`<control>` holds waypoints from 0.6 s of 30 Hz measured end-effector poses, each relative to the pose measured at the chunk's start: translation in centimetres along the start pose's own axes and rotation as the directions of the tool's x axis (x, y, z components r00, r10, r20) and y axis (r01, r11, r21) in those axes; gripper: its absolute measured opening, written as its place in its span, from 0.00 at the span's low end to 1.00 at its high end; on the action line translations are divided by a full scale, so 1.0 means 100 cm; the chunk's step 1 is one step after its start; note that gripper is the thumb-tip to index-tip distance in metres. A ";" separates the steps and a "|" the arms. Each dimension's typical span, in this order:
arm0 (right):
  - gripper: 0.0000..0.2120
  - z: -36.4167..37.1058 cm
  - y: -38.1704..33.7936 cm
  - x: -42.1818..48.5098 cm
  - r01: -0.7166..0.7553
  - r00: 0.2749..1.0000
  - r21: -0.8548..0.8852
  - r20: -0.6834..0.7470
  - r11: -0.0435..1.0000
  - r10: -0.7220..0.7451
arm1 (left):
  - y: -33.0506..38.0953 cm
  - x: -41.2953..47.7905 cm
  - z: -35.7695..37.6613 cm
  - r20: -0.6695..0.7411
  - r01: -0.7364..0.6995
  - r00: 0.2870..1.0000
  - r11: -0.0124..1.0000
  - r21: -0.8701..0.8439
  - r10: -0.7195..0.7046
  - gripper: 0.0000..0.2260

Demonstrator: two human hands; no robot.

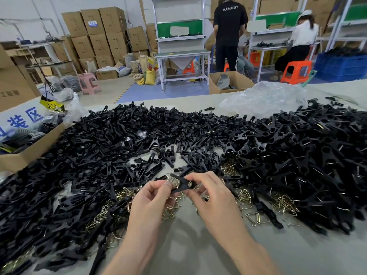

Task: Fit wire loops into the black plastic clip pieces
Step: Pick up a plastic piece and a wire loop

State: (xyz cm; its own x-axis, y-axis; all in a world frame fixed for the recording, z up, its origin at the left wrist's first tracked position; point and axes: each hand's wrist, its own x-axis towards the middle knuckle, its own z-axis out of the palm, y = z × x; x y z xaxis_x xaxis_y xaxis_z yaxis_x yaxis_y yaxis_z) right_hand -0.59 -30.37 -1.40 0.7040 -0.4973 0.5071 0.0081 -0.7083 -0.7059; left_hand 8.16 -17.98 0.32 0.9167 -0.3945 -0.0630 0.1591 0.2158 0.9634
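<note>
A bare patch of pale table lies nearest, between the two forearms. Just beyond it the left hand and right hand meet over the table, each pinching one end of a black clip with curled fingertips and thumb. The clip's long axis runs roughly left to right, its two arms spreading toward the left hand, where a brass wire loop sits against it. Loose wire loops lie scattered under and beside the hands. Heaps of black clip pieces hem the bare patch in on the left, right and far sides. A cardboard box sits at the left edge and a clear plastic bag near the far edge. Farther off are a concrete floor, workbenches, stacked cartons, orange stools and two people.
</note>
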 end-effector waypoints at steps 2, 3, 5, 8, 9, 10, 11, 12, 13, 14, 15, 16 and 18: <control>0.17 0.001 0.000 0.000 0.005 1.000 -0.001 -0.002 1.000 -0.005 | 0.000 0.000 0.000 -0.003 -0.001 1.000 1.000 0.007 0.001 0.03; 0.17 0.001 0.000 -0.001 0.009 1.000 -0.008 -0.003 1.000 -0.009 | 0.000 -0.001 0.001 0.000 0.002 1.000 1.000 0.013 -0.002 0.03; 0.18 0.001 0.000 0.000 0.021 1.000 -0.032 -0.002 0.999 -0.021 | 0.000 -0.003 0.002 0.020 0.024 1.000 1.000 0.018 -0.024 0.03; 0.18 0.000 0.000 -0.001 0.028 1.000 -0.059 0.003 0.998 -0.028 | 0.002 -0.006 0.002 0.069 0.061 0.996 0.998 0.024 -0.062 0.04; 0.19 -0.001 0.000 -0.001 0.024 1.000 -0.056 0.006 0.998 -0.024 | 0.003 -0.006 0.002 0.093 0.082 0.992 0.996 0.033 -0.084 0.07; 0.19 -0.001 0.001 -0.001 0.017 1.000 -0.048 0.010 0.999 -0.017 | 0.004 -0.006 0.002 0.122 0.108 0.986 0.993 0.038 -0.112 0.11; 0.19 -0.001 0.001 0.000 0.007 1.000 -0.033 0.016 0.999 -0.007 | 0.005 -0.005 0.002 0.154 0.134 0.978 0.990 0.034 -0.138 0.14; 0.18 -0.002 0.001 0.000 -0.004 1.000 -0.008 0.025 1.000 0.004 | 0.006 -0.005 0.002 0.184 0.156 0.970 0.988 0.021 -0.157 0.15; 0.18 -0.002 0.001 0.001 -0.013 0.999 0.024 0.042 1.000 0.012 | 0.007 -0.005 0.001 0.221 0.172 0.961 0.985 0.009 -0.170 0.13; 0.17 -0.003 0.001 0.001 -0.018 0.997 0.055 0.072 0.998 0.014 | 0.009 -0.005 0.000 0.264 0.180 0.949 0.984 0.002 -0.174 0.08; 0.16 -0.004 0.000 0.001 -0.019 0.993 0.084 0.116 0.996 0.009 | 0.010 -0.005 -0.001 0.308 0.187 0.935 0.982 0.002 -0.178 0.05; 0.15 -0.006 -0.002 0.001 -0.020 0.987 0.112 0.161 0.994 0.002 | 0.012 -0.005 -0.003 0.352 0.195 0.918 0.981 0.003 -0.183 0.03; 0.15 -0.008 -0.006 0.001 -0.039 0.973 0.180 0.229 0.983 -0.003 | 0.014 -0.005 -0.008 0.413 0.215 0.890 0.977 -0.003 -0.195 0.06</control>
State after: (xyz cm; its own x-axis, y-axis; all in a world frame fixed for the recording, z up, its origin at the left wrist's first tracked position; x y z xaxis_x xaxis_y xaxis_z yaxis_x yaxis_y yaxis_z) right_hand -1.09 -30.40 -0.53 0.8478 -0.3674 0.3824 0.1079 -0.5865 -0.8027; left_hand 8.25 -16.76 1.51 0.6335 -0.7616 -0.1365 0.3537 0.1282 0.9265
